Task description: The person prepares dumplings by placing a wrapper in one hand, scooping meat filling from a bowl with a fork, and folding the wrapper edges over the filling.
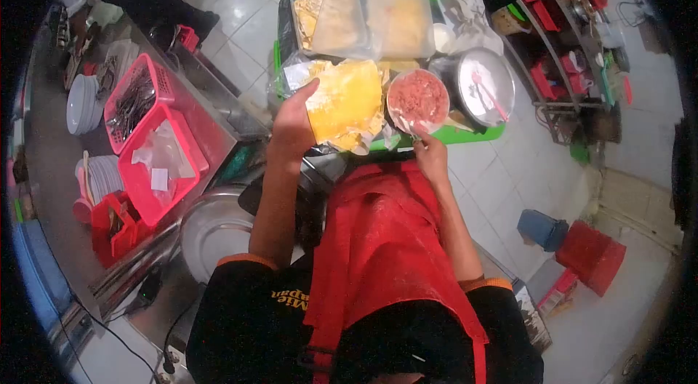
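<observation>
My left hand [294,124] grips the left edge of a stack of yellow dough sheets [344,101], its thumb lying on top. The sheets look dusted with white powder, with torn, ragged pieces along the lower and right edges. Just right of them is a round bowl of pinkish-red minced filling [418,99]. At that bowl's near edge is my right hand [432,156], its fingers pinched together; what is between them is too small to make out. Behind the sheets stand a clear container with yellow sheets [311,17] and a second covered, cloudy container [400,20].
A metal pot [483,68] with a pink-handled utensil stands on the right of the green tray [465,135]. On the left counter are pink baskets [185,169] with cutlery and plastic bags, plus stacked white plates [83,104]. A shelf [556,42] stands at right.
</observation>
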Tool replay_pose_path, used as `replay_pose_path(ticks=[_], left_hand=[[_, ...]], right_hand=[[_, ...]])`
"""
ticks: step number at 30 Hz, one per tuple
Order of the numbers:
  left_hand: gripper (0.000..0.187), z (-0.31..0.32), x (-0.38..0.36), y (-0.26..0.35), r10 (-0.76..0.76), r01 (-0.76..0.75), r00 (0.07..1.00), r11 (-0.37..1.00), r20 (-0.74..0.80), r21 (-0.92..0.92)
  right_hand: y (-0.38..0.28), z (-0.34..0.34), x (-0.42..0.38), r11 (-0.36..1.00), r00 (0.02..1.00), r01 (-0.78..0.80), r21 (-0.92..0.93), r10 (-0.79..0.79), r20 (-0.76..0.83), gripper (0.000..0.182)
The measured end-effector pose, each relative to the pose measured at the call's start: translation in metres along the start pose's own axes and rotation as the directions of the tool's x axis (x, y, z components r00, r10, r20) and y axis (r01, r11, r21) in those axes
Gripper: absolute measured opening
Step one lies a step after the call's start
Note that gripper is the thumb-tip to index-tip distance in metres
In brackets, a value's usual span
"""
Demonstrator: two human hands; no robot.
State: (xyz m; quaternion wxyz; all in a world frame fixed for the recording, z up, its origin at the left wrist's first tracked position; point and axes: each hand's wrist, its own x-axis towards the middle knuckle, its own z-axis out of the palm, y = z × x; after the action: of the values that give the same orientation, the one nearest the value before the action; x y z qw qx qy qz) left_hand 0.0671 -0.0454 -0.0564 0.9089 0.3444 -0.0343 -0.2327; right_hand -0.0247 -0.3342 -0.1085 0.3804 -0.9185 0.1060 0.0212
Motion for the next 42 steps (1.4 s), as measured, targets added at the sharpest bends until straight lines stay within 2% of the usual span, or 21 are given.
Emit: replay_pose_path(ticks=[1,2,5,6,7,8,10,11,14,16,19,21,23,24,28,30,31,33,35,37,42], left_hand=[[0.042,0.0,-0.001,-0.002,0.079,-0.081,0.997,0.988,0.023,0.133],[0.042,-0.001,-0.003,-0.005,0.154,-0.163,0.987,0.952,0.053,0.26],[0.042,-0.004,-0.009,-0.011,0.186,-0.157,0.98,0.935,-0.063,0.319],[0.042,0.002,-0.005,-0.007,0.201,-0.171,0.977,0.935,-0.066,0.312],[0.042,0.012,-0.002,0.001,0.06,-0.057,0.988,0.998,-0.142,0.028],[0.042,0.018,-0.001,0.006,-0.1,0.052,0.98,0.963,-0.171,-0.265],[0.042,0.02,-0.003,0.009,-0.122,0.068,0.977,0.956,-0.176,-0.285],[0.042,0.019,0.0,0.009,-0.138,0.084,0.976,0.953,-0.169,-0.292],[0.043,0.014,0.002,0.007,-0.149,0.085,0.971,0.947,-0.188,-0.311],[0.043,0.015,-0.001,0.008,-0.146,0.086,0.974,0.947,-0.175,-0.309],[0.043,0.014,0.004,0.012,-0.166,0.103,0.974,0.93,-0.154,-0.353],[0.043,0.014,0.0,0.01,-0.213,0.138,0.965,0.907,-0.15,-0.398],[0.043,0.015,0.001,0.009,-0.188,0.112,0.963,0.929,-0.191,-0.353],[0.043,0.016,0.002,0.01,-0.191,0.114,0.963,0.928,-0.189,-0.354],[0.043,0.012,0.004,0.008,-0.209,0.129,0.963,0.911,-0.172,-0.391],[0.043,0.01,0.003,0.006,-0.21,0.122,0.961,0.906,-0.18,-0.406],[0.042,0.009,0.003,0.006,-0.213,0.128,0.963,0.902,-0.167,-0.413],[0.042,0.009,0.003,0.009,-0.205,0.121,0.966,0.9,-0.16,-0.419],[0.041,0.012,0.001,0.011,-0.269,0.189,0.955,0.874,-0.123,-0.448],[0.042,0.007,0.001,0.006,-0.284,0.209,0.953,0.865,-0.102,-0.455],[0.05,0.022,-0.005,0.01,-0.334,0.271,0.935,0.89,-0.12,-0.367]], right_hand=[[-0.001,-0.001,0.003,0.995,0.996,-0.088,0.041,0.087,0.018,0.035],[-0.003,0.003,0.008,1.0,0.999,-0.005,0.009,0.005,-0.035,0.034],[0.01,0.019,0.005,0.991,0.988,0.131,-0.038,-0.133,-0.078,0.034],[0.003,0.009,0.0,0.998,0.999,0.028,-0.058,-0.026,0.03,0.034],[0.006,0.002,-0.001,0.997,0.999,0.038,-0.069,-0.036,0.039,0.034],[0.011,-0.004,-0.003,0.995,0.992,-0.097,0.006,0.096,0.077,0.034],[0.024,-0.01,-0.004,0.899,0.935,-0.352,0.259,0.325,0.145,0.036],[0.03,-0.01,-0.002,0.902,0.935,-0.351,0.252,0.324,0.144,0.036],[0.021,0.002,-0.008,0.977,0.981,-0.187,0.099,0.182,0.059,0.037],[0.012,0.013,-0.022,0.953,0.978,0.205,-0.223,-0.207,0.018,0.044],[0.02,0.016,-0.04,0.976,0.98,0.197,-0.09,-0.199,-0.011,0.049],[0.023,0.009,-0.045,0.982,0.988,0.156,-0.106,-0.157,-0.003,0.044],[0.025,0.001,-0.037,0.997,0.998,0.064,0.043,-0.064,0.001,0.038],[0.018,-0.007,-0.031,0.992,0.988,-0.123,-0.013,0.124,0.097,0.035],[0.016,-0.011,-0.012,0.985,0.977,-0.169,0.04,0.163,0.135,0.035],[0.009,-0.023,-0.005,0.731,0.794,-0.595,0.334,0.469,0.388,0.038],[0.002,-0.031,-0.004,0.735,0.794,-0.593,0.33,0.464,0.393,0.038],[-0.017,-0.05,-0.009,0.52,0.785,-0.617,0.59,0.454,0.421,0.04],[-0.034,-0.058,-0.013,0.531,0.821,-0.567,0.63,0.424,0.382,0.037],[-0.05,-0.056,-0.017,0.584,0.942,-0.311,0.749,0.291,0.164,0.032],[-0.084,-0.057,-0.014,0.671,0.989,-0.142,0.728,0.065,0.133,0.026]])
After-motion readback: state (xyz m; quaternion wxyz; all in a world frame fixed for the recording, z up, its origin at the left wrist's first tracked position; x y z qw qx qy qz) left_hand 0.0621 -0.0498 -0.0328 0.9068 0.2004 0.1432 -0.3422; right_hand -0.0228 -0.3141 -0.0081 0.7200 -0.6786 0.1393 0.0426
